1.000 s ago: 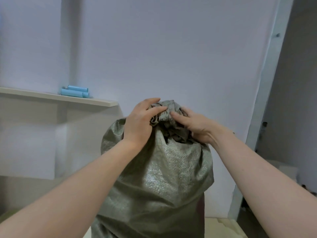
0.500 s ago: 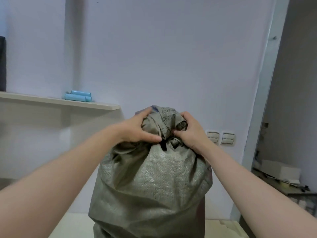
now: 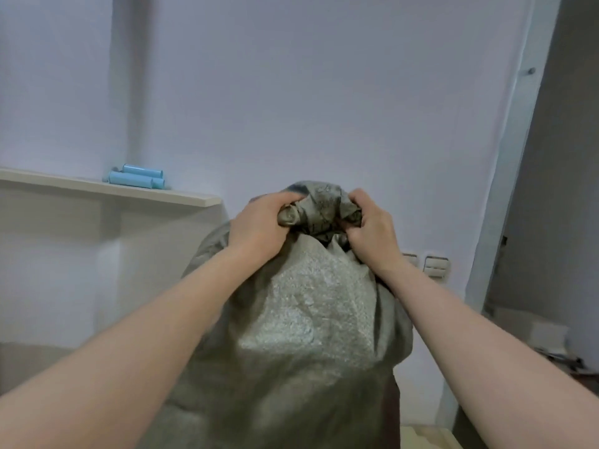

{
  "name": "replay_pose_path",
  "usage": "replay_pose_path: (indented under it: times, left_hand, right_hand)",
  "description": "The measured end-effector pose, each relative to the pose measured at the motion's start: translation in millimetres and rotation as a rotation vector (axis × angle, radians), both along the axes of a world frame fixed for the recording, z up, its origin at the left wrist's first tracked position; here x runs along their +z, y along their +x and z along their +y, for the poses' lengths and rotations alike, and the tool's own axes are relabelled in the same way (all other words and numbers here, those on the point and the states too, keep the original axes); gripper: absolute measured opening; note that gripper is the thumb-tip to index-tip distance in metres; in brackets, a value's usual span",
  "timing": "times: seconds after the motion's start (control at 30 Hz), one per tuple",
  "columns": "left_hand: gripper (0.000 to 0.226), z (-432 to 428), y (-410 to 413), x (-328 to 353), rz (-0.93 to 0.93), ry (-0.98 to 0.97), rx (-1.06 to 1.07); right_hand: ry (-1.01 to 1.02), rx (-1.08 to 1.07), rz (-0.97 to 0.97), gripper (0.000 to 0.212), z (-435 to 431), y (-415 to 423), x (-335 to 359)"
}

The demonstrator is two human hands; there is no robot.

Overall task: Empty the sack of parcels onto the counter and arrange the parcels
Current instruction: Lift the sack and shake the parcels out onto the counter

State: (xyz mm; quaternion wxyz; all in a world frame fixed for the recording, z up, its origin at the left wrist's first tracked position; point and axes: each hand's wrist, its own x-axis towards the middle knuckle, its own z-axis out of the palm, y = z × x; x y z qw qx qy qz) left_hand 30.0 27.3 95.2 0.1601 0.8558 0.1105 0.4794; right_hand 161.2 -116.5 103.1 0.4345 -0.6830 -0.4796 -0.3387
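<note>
A tall grey-green woven sack (image 3: 301,335) stands upright in front of me, bulging and full, its neck bunched together at the top. My left hand (image 3: 259,225) grips the bunched neck from the left. My right hand (image 3: 369,228) grips it from the right, fingers curled into the folds. The parcels are hidden inside the sack. A pale strip of counter (image 3: 428,437) shows at the sack's lower right.
A wall shelf (image 3: 107,187) at the left carries light-blue tubes (image 3: 136,178). Wall switches (image 3: 434,265) sit behind the sack on the right. A doorway with a cluttered table (image 3: 538,332) opens at the far right.
Both hands have gone from picking at the top of the neck to gripping it tightly from either side. The neck is now squeezed between them, and the view has tilted.
</note>
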Motion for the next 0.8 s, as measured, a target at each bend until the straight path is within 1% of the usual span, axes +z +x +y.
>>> replay_pose_path:
  times: [0.07,0.1,0.17,0.2,0.23,0.27,0.33,0.4,0.47,0.53,0.6,0.67,0.7,0.73,0.77,0.8]
  left_hand:
    - [0.051,4,0,2,0.083,-0.01,-0.078]
    - [0.06,4,-2,7,0.177,0.002,-0.096]
    - [0.103,-5,-12,17,0.441,-0.006,-0.145]
    - [0.116,-9,-15,18,0.533,0.016,-0.141]
    - [0.119,-11,-18,16,0.567,0.049,-0.117]
    - [0.117,-11,-18,12,0.555,0.061,-0.079]
    - [0.105,-6,-16,1,0.47,0.041,0.016]
    - [0.091,2,-18,-9,0.393,-0.028,0.071]
    - [0.085,5,-19,-16,0.294,-0.067,0.035]
    - [0.08,2,-19,-18,0.218,-0.067,-0.014]
    - [0.077,-2,-17,-18,0.193,-0.079,-0.066]
    - [0.075,-2,-23,-12,0.201,-0.211,-0.211]
    - [0.079,-1,-31,-8,0.253,-0.307,-0.327]
    - [0.088,3,-39,-4,0.345,-0.38,-0.442]
    - [0.1,6,-48,0,0.454,-0.388,-0.519]
    - [0.111,9,-56,1,0.549,-0.344,-0.545]
  right_hand:
    - [0.036,0.005,0.019,0.02,1,6,-11]
    - [0.05,-0.005,0.016,0.019,1,7,-10]
    - [0.04,-0.029,0.031,0.022,0,6,-7]
    - [0.031,-0.028,0.051,0.023,0,4,-6]
    - [0.008,-0.017,0.092,0.024,-1,2,-7]
    - [-0.046,0.013,0.154,0.025,-3,-3,-6]
    - [-0.255,0.109,0.329,0.037,-11,-15,-4]
    - [-0.504,0.203,0.537,0.064,-23,-25,-2]
    - [-0.657,0.293,0.675,0.085,-35,-29,-1]
    - [-0.69,0.359,0.705,0.097,-44,-32,-2]
    - [-0.647,0.328,0.67,0.1,-48,-37,-4]
    - [-0.573,0.307,0.639,0.097,-52,-38,-7]
    - [-0.544,0.316,0.637,0.098,-55,-36,-9]
    - [-0.517,0.323,0.638,0.096,-57,-33,-12]
    - [-0.491,0.331,0.635,0.091,-60,-30,-15]
    - [-0.459,0.349,0.638,0.081,-62,-28,-18]
